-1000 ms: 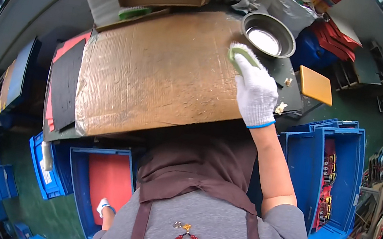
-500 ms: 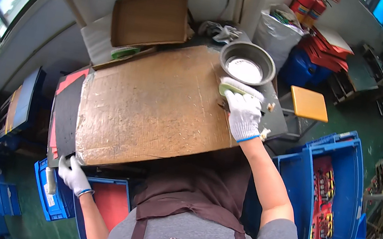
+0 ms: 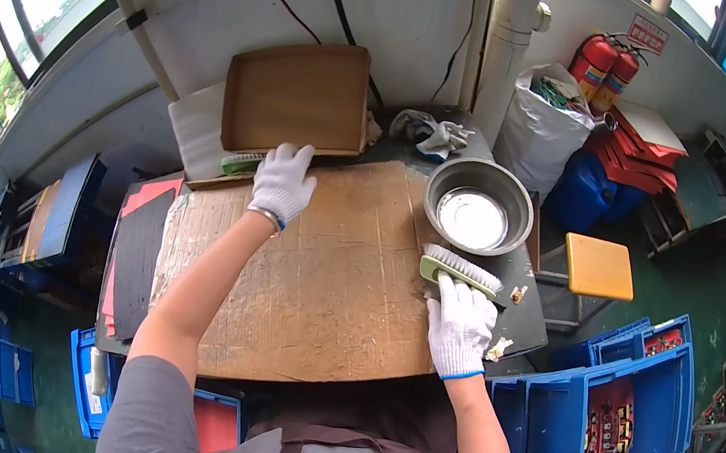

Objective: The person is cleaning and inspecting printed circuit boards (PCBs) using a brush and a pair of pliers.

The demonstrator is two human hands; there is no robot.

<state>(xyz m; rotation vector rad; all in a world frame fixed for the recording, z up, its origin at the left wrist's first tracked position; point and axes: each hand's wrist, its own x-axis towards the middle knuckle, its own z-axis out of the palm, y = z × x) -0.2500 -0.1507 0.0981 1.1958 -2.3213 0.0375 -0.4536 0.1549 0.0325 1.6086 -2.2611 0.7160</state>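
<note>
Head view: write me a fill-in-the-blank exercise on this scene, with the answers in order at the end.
1. The white-bristled brush is held in the person's ____ hand.
2. The left hand wears a ____ glove.
3. The red fire extinguishers by the wall number ____.
Missing words: right; white; two.

Scrub brush: lt.-green handle, white bristles; held in R. hand, approx. 3–4 o'clock from view ctr. Long axis approx. 10-to-4 o'clock; bristles face approx. 1 o'clock. Fingertips cover pt. of handle. Green-and-white item, approx. 10 o'clock from ctr., partly hidden, adj. to L. hand; kind unclear.
</note>
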